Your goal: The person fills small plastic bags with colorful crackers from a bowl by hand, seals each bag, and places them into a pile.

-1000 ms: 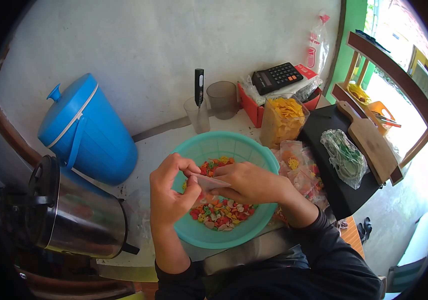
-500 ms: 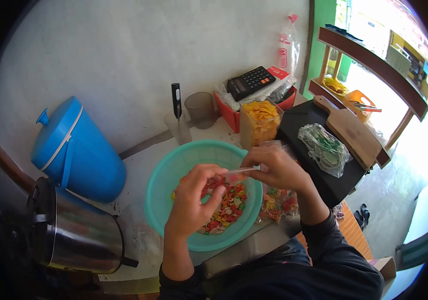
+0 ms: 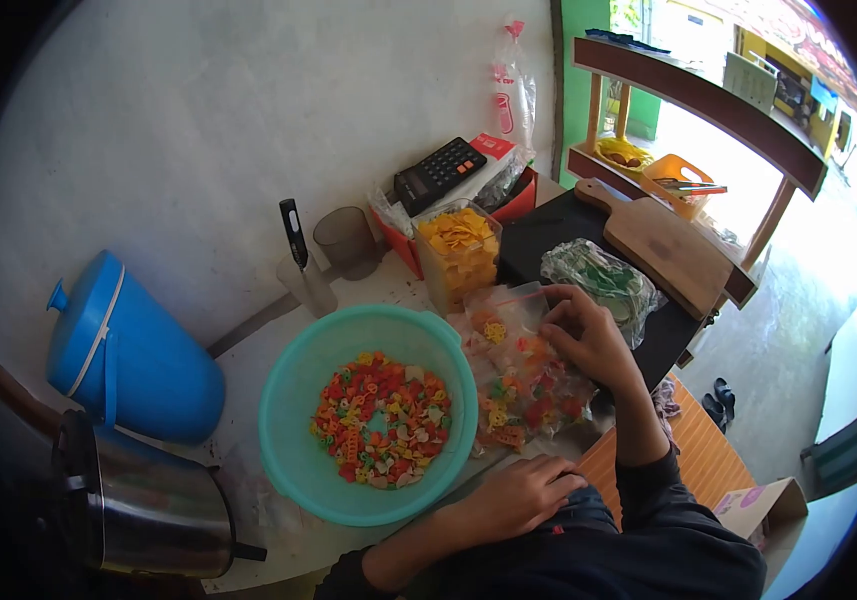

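Note:
A mint-green plastic basin [image 3: 283, 400] holds loose, colourful snack pieces [image 3: 378, 420] in red, yellow, green and white. To its right lies a pile of clear plastic bags [image 3: 538, 400] with similar snacks inside. My right hand [image 3: 588, 335] is over the upper part of this pile, thumb and fingers pinched at the edge of a small clear zip bag [image 3: 518, 312] with a few pieces in it. My left hand [image 3: 523, 495] rests on my lap, near the basin's lower right, its fingers loosely laid out and holding nothing.
Behind the basin stand a tub of yellow chips [image 3: 458, 255], a calculator [image 3: 438, 175] and a grey cup [image 3: 346, 243]. A blue cooler jug [image 3: 148, 360] and a steel pot [image 3: 163, 500] are at left. A cutting board [image 3: 668, 250] lies at right.
Both hands have left the space above the basin. The right went to the bag pile on the right, the left down to my lap. The view has shifted right.

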Action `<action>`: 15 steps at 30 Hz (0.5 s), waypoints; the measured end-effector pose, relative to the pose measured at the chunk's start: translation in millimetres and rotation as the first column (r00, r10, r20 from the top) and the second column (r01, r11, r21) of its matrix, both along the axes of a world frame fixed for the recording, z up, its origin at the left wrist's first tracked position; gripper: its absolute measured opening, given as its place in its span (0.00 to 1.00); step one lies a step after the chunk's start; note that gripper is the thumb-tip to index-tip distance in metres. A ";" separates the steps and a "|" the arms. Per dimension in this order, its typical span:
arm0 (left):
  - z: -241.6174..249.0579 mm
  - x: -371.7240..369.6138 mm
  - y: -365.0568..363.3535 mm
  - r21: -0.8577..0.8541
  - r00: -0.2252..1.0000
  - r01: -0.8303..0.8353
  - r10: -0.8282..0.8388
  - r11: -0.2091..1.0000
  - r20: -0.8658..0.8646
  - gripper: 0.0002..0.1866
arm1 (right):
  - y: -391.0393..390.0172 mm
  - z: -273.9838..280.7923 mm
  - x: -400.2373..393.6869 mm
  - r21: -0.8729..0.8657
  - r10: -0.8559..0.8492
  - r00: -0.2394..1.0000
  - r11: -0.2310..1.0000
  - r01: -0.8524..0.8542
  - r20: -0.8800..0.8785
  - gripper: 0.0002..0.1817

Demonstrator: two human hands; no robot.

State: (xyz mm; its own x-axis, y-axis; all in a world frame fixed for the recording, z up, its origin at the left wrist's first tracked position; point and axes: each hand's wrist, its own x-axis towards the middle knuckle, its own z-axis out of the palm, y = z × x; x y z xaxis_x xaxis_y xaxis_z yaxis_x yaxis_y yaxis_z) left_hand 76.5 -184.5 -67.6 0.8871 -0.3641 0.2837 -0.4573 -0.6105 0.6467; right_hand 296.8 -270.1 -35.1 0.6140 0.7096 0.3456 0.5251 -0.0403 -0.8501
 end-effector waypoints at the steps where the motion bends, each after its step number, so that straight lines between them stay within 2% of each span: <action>1: -11.6 5.1 -2.5 0.026 1.000 0.003 -0.003 1.000 -0.002 0.18 | -1.3 -0.8 -1.5 -0.015 -0.001 1.000 1.000 0.001 -0.026 0.25; 4: -34.0 20.3 -5.2 0.188 0.941 -0.295 0.252 0.937 0.224 0.20 | -2.0 -6.8 -4.5 -0.002 -0.017 0.996 1.000 0.017 -0.084 0.31; 6: -48.0 28.3 -1.4 0.236 0.875 -0.459 0.391 0.856 0.286 0.26 | -0.1 -14.9 -7.1 0.054 -0.034 0.994 0.998 0.040 -0.099 0.32; 7: -53.6 30.3 0.6 0.255 0.832 -0.537 0.454 0.804 0.319 0.29 | 2.4 -19.9 -9.5 0.058 -0.035 0.986 0.997 0.045 -0.165 0.33; 10: -66.6 29.5 4.1 0.397 0.816 -0.576 0.534 0.714 0.223 0.37 | 9.1 -42.1 -12.8 0.084 -0.055 0.996 0.995 0.061 -0.074 0.34; 11: -69.5 29.0 4.7 0.412 0.817 -0.574 0.532 0.708 0.223 0.38 | 7.6 -44.7 -16.0 0.000 -0.087 0.996 0.996 0.087 0.010 0.33; 12: -71.5 28.5 5.4 0.429 0.818 -0.571 0.530 0.700 0.222 0.39 | 10.3 -48.3 -16.9 0.035 -0.135 0.976 0.991 0.131 0.171 0.32; 14: -73.3 28.4 7.7 0.461 0.825 -0.556 0.527 0.692 0.204 0.40 | 15.6 -57.6 -19.4 0.115 -0.235 0.855 0.972 0.205 0.462 0.30; 15: -71.9 28.0 8.1 0.475 0.830 -0.544 0.525 0.692 0.187 0.39 | 19.4 -58.2 -23.0 0.112 -0.217 0.839 0.976 0.186 0.499 0.28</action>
